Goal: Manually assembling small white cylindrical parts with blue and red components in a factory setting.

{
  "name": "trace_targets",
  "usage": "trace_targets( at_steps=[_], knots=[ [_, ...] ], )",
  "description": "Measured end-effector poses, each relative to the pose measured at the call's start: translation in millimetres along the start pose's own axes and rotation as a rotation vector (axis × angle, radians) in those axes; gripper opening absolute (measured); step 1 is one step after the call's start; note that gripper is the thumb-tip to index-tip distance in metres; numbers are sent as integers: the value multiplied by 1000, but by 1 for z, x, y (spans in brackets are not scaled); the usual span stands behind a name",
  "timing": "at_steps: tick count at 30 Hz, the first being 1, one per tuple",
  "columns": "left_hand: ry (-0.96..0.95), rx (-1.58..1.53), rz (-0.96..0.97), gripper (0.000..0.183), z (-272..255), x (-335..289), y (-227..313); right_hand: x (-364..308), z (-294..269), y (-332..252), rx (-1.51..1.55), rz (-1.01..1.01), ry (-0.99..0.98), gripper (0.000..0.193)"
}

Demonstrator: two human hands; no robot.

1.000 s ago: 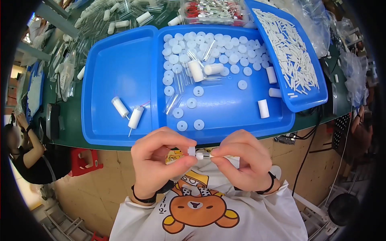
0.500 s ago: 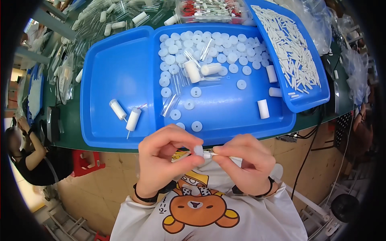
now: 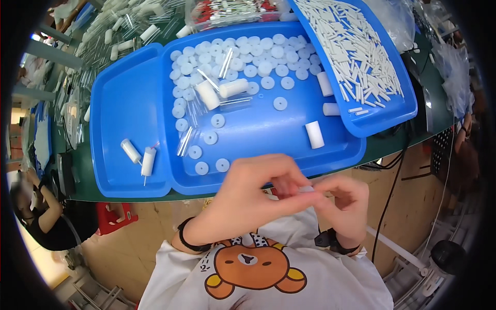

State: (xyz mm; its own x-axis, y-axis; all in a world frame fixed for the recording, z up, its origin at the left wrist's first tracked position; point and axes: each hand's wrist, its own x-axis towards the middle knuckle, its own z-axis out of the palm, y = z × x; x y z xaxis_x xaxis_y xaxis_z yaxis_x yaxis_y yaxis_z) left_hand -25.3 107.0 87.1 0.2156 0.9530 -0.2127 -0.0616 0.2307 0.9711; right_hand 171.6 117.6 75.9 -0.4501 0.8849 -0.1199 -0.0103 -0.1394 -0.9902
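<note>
- Now both hands sit closer to the camera than a second ago; the left hand (image 3: 248, 199) has shifted right and covers more of the right hand (image 3: 343, 204).
- Left fingers are curled narrow, pinching a small white part (image 3: 306, 189) at the tips; right fingers are pinched narrow on the same part from the other side.
- Earlier the white part showed clearly between the two hands; now only a sliver shows, so the fitting work looks well along, judging by the tighter grip.
- The part is held in the air just off the near edge of the green table (image 3: 398, 142), below the big blue tray (image 3: 268, 134).
- The tray holds many white discs (image 3: 243, 62) toward its far edge, some white cylinders (image 3: 313, 134) and clear thin tubes (image 3: 184, 142).
- The left blue tray (image 3: 121, 103) carries two assembled white rollers (image 3: 139, 155) near its near edge.
- The right blue tray (image 3: 392, 111) is filled with small white sticks (image 3: 351, 46).
- Clear bagged parts (image 3: 124, 26) lie at the table's far left corner.
- Room: another person (image 3: 39, 212) sits at left, a red stool (image 3: 116, 217) stands under the table, and cables (image 3: 392, 175) hang at right.
</note>
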Motion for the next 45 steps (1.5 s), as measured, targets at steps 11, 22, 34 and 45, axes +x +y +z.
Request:
trace_targets(
  at_steps=[11,22,34,45],
  knots=[
    [443,881,331,26,45,61,-29,-8,-47,15,657,-38,-88,42],
    [287,200,125,26,23,43,-21,1,-25,10,607,-49,-66,38],
    [-35,-617,-180,37,-20,-12,8,23,10,25,283,-439,40,21],
    [85,-375,0,34,-28,-21,-10,36,36,8,-380,-722,-142,31]
  ],
)
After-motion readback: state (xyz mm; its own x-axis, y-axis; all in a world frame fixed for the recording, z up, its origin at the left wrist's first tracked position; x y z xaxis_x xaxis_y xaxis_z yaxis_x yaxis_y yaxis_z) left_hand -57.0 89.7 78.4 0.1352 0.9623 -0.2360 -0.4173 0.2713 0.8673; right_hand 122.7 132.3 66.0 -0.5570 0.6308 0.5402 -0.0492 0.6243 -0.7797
